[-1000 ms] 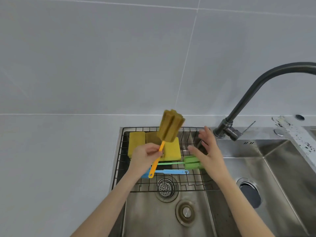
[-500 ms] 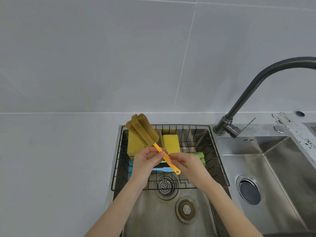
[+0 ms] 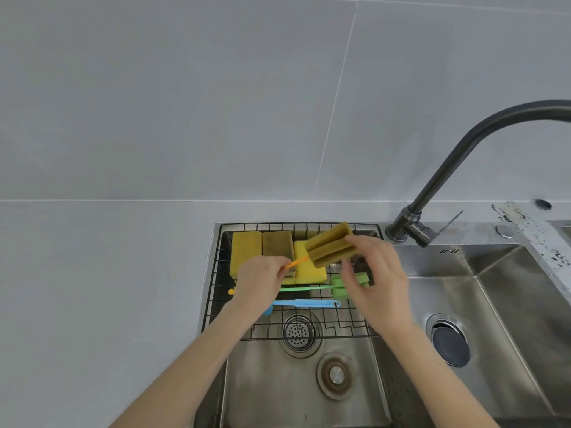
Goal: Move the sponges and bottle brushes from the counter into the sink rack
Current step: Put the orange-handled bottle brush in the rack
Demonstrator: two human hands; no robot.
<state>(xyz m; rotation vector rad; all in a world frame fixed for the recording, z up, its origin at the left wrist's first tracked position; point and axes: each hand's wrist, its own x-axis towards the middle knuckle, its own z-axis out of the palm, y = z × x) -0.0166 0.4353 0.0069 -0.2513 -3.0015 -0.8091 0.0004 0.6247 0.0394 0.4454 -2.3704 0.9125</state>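
A black wire sink rack (image 3: pixel 213 273) spans the back of the left sink basin. Three sponges (image 3: pixel 245 253) lie side by side at its back. A green bottle brush (image 3: pixel 338 288) and a blue bottle brush (image 3: pixel 309 303) lie across its wires. I hold an orange-handled bottle brush with a brown sponge head (image 3: pixel 329 245) level above the rack. My left hand (image 3: pixel 261 281) grips its orange handle. My right hand (image 3: pixel 375 279) holds the sponge head's right end with the fingertips.
A dark curved faucet (image 3: pixel 432 193) rises at the back right of the rack. A second basin with a drain (image 3: pixel 449 341) lies to the right. The left basin's strainer (image 3: pixel 297 332) sits below the rack. Grey counter (image 3: pixel 102 288) stretches left.
The orange brush swung round: its head went from up-left to pointing right, level over the rack. My right hand moved from the handle's end to the sponge head.
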